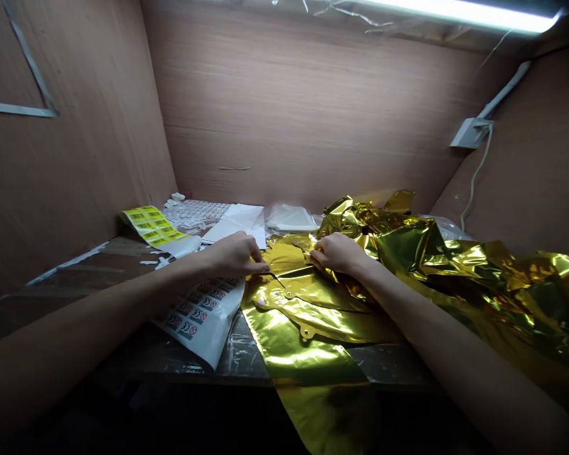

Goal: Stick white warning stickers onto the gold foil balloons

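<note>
Head camera, looking down at a dark, film-covered table (398,370) under a bright tube lamp (464,11). In the middle, between two bare hands, lies a loose layered stack of flat, shiny gold foil pieces (329,296), with curved outlines and small rounded tabs, one pierced by a hole, near the front. Beneath them a long, smooth strip of gold metallic foil (313,363) runs toward the wearer and hangs over the table's front edge.

The foil looks very light, thin and limp; it will probably slide easily on itself, crease at a touch and tear if tugged hard. An outer edge or a small tab seems the best place to pinch, lifting one layer at a time.

The left hand (246,256) reaches in with thumb and forefinger brought together, apparently pinching the upper left edge of the stack. The right hand (340,254) rests at the stack's upper right side, fingers curled inward and touching foil; whether they grip it cannot be told.

Right of the hands spreads a big crumpled heap of gold foil (408,249). Under the left forearm is a white sheet of printed labels (203,319); beyond it lies a yellow sticker sheet (154,225).
</note>
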Available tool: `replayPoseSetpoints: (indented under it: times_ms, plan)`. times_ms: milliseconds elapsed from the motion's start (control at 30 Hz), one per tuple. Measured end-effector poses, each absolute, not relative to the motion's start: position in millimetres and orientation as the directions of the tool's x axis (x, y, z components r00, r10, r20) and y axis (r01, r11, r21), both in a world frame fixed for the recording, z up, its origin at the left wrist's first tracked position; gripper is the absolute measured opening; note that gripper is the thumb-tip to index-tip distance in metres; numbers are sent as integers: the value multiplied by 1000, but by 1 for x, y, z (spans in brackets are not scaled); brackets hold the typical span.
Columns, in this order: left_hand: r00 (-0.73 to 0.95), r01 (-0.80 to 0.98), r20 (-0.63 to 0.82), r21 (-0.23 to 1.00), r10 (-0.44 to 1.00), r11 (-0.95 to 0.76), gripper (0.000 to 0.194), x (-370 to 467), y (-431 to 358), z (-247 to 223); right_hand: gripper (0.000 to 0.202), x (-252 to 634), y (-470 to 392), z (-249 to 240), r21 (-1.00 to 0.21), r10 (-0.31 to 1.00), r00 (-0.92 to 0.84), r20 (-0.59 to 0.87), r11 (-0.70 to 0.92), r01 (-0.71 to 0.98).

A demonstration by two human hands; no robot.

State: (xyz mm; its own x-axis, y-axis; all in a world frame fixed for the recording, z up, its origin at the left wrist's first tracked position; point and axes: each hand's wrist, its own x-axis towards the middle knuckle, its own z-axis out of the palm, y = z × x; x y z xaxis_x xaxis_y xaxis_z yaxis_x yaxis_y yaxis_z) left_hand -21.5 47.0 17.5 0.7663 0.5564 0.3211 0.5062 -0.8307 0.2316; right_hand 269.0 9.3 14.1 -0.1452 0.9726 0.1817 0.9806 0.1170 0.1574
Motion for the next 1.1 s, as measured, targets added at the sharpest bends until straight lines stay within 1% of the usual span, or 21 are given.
replayPoseSetpoints:
  times_ms: [67, 133, 267, 400, 467, 500, 533, 600, 667, 700, 733, 800, 867, 933, 1000, 1033, 1100]
  plan:
    - [747, 497, 378, 229, 547, -837, 25, -20, 47, 19, 38, 261, 3, 16, 156, 957, -188, 223, 155, 976]
    - [699, 502, 474, 208, 535, -840, 24, -18, 44, 23, 35, 255, 0, 18, 157, 937, -233, 260, 198, 968]
    - [539, 536, 675, 185, 503, -824, 27, -16, 36, 31, 30, 249, -4, 18, 145, 897, -324, 302, 292, 945]
    - [364, 574, 771, 256, 522, -778, 31, -15, 30, 35, 30, 244, -7, 18, 110, 821, -393, 413, 384, 917]
    - [295, 592, 799, 276, 523, -757, 31, -14, 27, 36, 33, 239, -10, 19, 48, 773, -415, 479, 449, 892]
    - [270, 596, 811, 282, 518, -752, 31, -14, 25, 36, 34, 235, -13, 19, -17, 759, -413, 503, 486, 874]
    - [245, 595, 826, 286, 508, -751, 31, -14, 24, 37, 35, 230, -15, 19, -113, 758, -400, 515, 523, 845]
    - [183, 581, 862, 294, 474, -759, 30, -13, 20, 37, 37, 218, -22, 18, -384, 793, -365, 488, 570, 726]
    - [104, 565, 897, 302, 429, -768, 29, -12, 16, 37, 39, 203, -29, 16, -671, 844, -358, 400, 536, 512]
    - [67, 557, 909, 308, 412, -771, 29, -11, 14, 38, 42, 195, -32, 14, -777, 853, -385, 352, 496, 389]
    - [40, 549, 913, 318, 405, -773, 29, -11, 12, 38, 49, 188, -34, 13, -848, 848, -429, 312, 452, 278]
    - [13, 526, 905, 356, 425, -772, 30, -9, 9, 40, 60, 179, -35, 9, -921, 817, -510, 271, 374, 109]
    - [1, 452, 880, 424, 475, -785, 32, -9, 9, 43, 59, 178, -32, 8, -950, 805, -529, 267, 312, -4]
    - [45, 295, 829, 522, 557, -800, 36, -10, 12, 46, 49, 185, -26, 8, -958, 833, -483, 269, 281, -49]
    - [193, 119, 759, 611, 622, -783, 41, -14, 17, 46, 37, 196, -21, 11, -952, 865, -418, 278, 305, -1]
    - [286, 66, 724, 639, 628, -766, 43, -16, 19, 46, 31, 202, -19, 13, -943, 878, -384, 285, 329, 50]
    - [431, 30, 665, 665, 610, -747, 47, -19, 24, 42, 20, 211, -18, 18, -915, 895, -324, 307, 372, 159]
